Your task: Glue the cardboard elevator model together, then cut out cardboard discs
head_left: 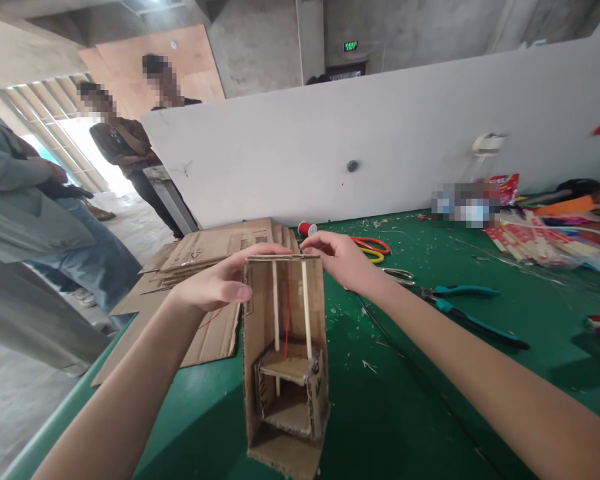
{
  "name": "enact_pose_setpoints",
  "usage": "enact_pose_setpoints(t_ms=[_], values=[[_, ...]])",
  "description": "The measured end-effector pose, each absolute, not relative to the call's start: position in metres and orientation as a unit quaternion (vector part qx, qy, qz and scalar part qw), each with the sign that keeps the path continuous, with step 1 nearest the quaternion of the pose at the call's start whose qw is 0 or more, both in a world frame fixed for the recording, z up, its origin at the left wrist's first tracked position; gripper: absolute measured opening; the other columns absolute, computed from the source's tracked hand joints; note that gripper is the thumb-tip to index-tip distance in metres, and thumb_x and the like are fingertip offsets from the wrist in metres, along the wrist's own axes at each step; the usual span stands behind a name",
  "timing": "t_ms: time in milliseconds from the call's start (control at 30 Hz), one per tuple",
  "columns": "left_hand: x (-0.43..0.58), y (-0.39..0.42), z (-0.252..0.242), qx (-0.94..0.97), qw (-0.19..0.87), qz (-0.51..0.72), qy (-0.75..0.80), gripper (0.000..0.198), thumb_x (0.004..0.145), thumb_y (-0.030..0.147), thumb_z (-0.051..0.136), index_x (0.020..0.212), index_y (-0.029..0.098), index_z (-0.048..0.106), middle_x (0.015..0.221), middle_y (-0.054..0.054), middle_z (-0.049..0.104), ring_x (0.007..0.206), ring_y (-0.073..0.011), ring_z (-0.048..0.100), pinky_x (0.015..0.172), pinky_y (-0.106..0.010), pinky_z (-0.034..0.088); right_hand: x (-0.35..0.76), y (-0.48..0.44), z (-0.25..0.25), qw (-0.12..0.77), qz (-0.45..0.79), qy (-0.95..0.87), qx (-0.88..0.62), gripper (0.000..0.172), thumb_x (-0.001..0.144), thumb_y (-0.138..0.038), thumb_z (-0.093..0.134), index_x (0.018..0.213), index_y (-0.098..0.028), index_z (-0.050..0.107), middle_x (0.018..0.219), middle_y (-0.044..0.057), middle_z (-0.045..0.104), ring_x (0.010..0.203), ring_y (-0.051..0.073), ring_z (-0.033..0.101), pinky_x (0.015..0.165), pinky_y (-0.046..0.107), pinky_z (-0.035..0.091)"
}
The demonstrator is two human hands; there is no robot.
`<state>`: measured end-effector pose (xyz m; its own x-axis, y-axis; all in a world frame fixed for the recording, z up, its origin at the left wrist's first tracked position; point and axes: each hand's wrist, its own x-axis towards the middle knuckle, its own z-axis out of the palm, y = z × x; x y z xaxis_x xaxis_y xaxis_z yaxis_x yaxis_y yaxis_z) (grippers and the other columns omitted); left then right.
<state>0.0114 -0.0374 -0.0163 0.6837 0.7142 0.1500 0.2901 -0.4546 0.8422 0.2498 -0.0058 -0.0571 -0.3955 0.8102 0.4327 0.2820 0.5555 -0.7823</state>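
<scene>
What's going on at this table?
Someone is handling a tall, open-fronted cardboard box over a green table. Their left hand grips its upper left side; their right hand is at the top right corner, whether touching is unclear. Inside, a smaller cardboard box sits low, with two wooden sticks and a red string running above it. Teal-handled pliers lie to the right.
</scene>
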Motion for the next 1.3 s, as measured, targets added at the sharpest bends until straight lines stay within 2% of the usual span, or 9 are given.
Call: enact_pose_setpoints(t_ms=[133, 267, 433, 500, 567, 733, 1000, 1100, 1300], values=[[0.009, -0.03, -0.027, 0.819, 0.387, 0.264, 0.329, 0.072, 0.072, 0.066, 0.056, 0.133, 0.029, 0.048, 0.126, -0.011, 0.063, 0.104, -0.0333, 0.066, 0.078, -0.046, 0.059, 0.256, -0.002, -0.064, 0.301, 0.116, -0.869, -0.374, 0.018, 0.086, -0.017, 0.047, 0.097, -0.017, 0.061, 0.096, 0.01, 0.063, 0.088, 0.023, 0.058, 0.077, 0.037, 0.043], [-0.002, -0.021, -0.034, 0.796, 0.436, 0.263, 0.328, 0.068, 0.073, 0.057, 0.064, 0.134, 0.032, 0.048, 0.134, -0.009, 0.058, 0.115, -0.0332, 0.06, 0.088, -0.046, 0.056, 0.269, -0.005, -0.052, 0.202, 0.112, -0.873, -0.43, 0.028, 0.089, -0.023, 0.042, 0.112, -0.017, 0.057, 0.092, 0.01, 0.064, 0.068, 0.019, 0.057, 0.061, 0.033, 0.039], [-0.009, -0.015, -0.039, 0.704, 0.533, 0.304, 0.358, 0.071, 0.071, 0.042, 0.072, 0.136, 0.027, 0.047, 0.136, -0.012, 0.054, 0.119, -0.0346, 0.055, 0.09, -0.043, 0.054, 0.284, -0.024, -0.021, 0.013, 0.119, -0.892, -0.437, 0.026, 0.086, -0.032, 0.045, 0.071, -0.019, 0.062, 0.072, 0.005, 0.061, 0.054, 0.015, 0.05, 0.052, 0.031, 0.033], [-0.009, -0.013, -0.041, 0.671, 0.545, 0.326, 0.383, 0.069, 0.072, 0.04, 0.072, 0.135, 0.027, 0.048, 0.131, -0.011, 0.057, 0.115, -0.0324, 0.057, 0.085, -0.039, 0.055, 0.287, -0.036, -0.01, 0.022, 0.112, -0.896, -0.43, 0.029, 0.086, -0.036, 0.046, 0.071, -0.019, 0.064, 0.074, 0.005, 0.063, 0.058, 0.016, 0.053, 0.053, 0.031, 0.033], [-0.008, -0.012, -0.041, 0.646, 0.551, 0.345, 0.401, 0.06, 0.073, 0.037, 0.073, 0.128, 0.027, 0.053, 0.127, -0.009, 0.058, 0.113, -0.0293, 0.058, 0.083, -0.036, 0.056, 0.285, -0.049, -0.002, 0.064, 0.129, -0.902, -0.406, 0.026, 0.084, -0.042, 0.053, 0.091, -0.022, 0.068, 0.087, 0.006, 0.066, 0.07, 0.02, 0.058, 0.058, 0.031, 0.037], [-0.004, -0.01, -0.04, 0.622, 0.574, 0.343, 0.408, 0.044, 0.076, 0.035, 0.071, 0.116, 0.024, 0.057, 0.114, -0.007, 0.063, 0.103, -0.0256, 0.062, 0.076, -0.035, 0.058, 0.265, -0.066, -0.012, 0.052, 0.151, -0.928, -0.336, 0.053, 0.079, -0.043, 0.061, 0.13, -0.03, 0.054, 0.121, 0.008, 0.058, 0.09, 0.025, 0.06, 0.069, 0.034, 0.043], [-0.004, -0.011, -0.039, 0.624, 0.571, 0.339, 0.412, 0.044, 0.075, 0.037, 0.072, 0.114, 0.023, 0.058, 0.115, -0.009, 0.065, 0.101, -0.0266, 0.064, 0.074, -0.034, 0.059, 0.247, -0.074, -0.029, 0.061, 0.049, -0.939, -0.334, 0.044, 0.079, -0.046, 0.062, 0.119, -0.028, 0.058, 0.106, 0.008, 0.056, 0.068, 0.019, 0.059, 0.075, 0.045, 0.043], [-0.004, -0.01, -0.039, 0.623, 0.573, 0.337, 0.412, 0.046, 0.074, 0.038, 0.072, 0.116, 0.024, 0.057, 0.114, -0.009, 0.066, 0.101, -0.0268, 0.065, 0.072, -0.033, 0.059, 0.242, -0.079, -0.03, 0.067, 0.022, -0.951, -0.301, 0.031, 0.082, -0.034, 0.059, 0.111, -0.024, 0.059, 0.099, 0.005, 0.057, 0.058, 0.013, 0.055, 0.064, 0.035, 0.042], [-0.003, -0.011, -0.038, 0.632, 0.56, 0.335, 0.417, 0.047, 0.076, 0.036, 0.07, 0.12, 0.025, 0.056, 0.116, -0.009, 0.066, 0.104, -0.0268, 0.065, 0.071, -0.032, 0.059, 0.232, -0.082, -0.037, 0.067, -0.043, -0.953, -0.293, 0.031, 0.079, -0.033, 0.062, 0.107, -0.02, 0.056, 0.087, 0.003, 0.058, 0.053, 0.014, 0.054, 0.049, 0.027, 0.03]])
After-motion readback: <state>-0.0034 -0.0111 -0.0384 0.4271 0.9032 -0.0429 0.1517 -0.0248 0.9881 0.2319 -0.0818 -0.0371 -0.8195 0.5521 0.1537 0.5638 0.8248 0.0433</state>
